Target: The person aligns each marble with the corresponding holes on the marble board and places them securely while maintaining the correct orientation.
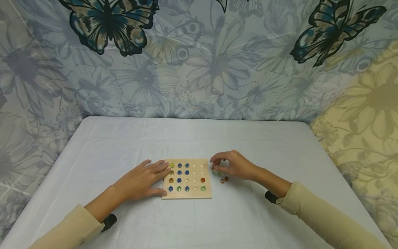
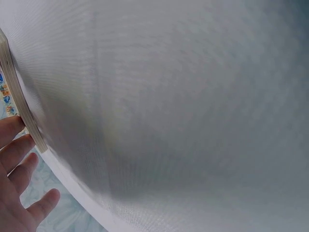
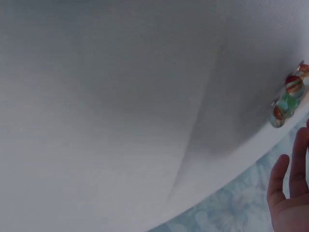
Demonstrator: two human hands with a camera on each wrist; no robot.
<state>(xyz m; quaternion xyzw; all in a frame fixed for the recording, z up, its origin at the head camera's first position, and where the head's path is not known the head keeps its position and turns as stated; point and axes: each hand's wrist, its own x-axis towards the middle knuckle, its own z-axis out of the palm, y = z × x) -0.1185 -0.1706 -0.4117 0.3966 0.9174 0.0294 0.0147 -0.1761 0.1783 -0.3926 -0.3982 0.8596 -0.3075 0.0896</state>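
Observation:
A pale wooden board [image 1: 187, 196] with rows of round hollows lies flat on the table. Blue, green and orange glass marbles fill many hollows on its left side; an orange-red marble [image 1: 203, 180] and a green marble [image 1: 203, 188] sit in the right column. My left hand [image 1: 146, 180] rests spread along the board's left edge, its fingers straight. Beyond the right edge, my right hand [image 1: 237, 165] bends its thumb and fingers down over a small group of loose marbles [image 3: 285, 104]. I cannot tell whether a marble is pinched between the fingertips.
Two reddish marbles [image 1: 224, 180] lie on the white-covered table [image 1: 174, 221] just below the right hand. Hollows in the board's fourth column show bare wood. Flowered cloth [image 1: 199, 86] hangs behind the table's far edge.

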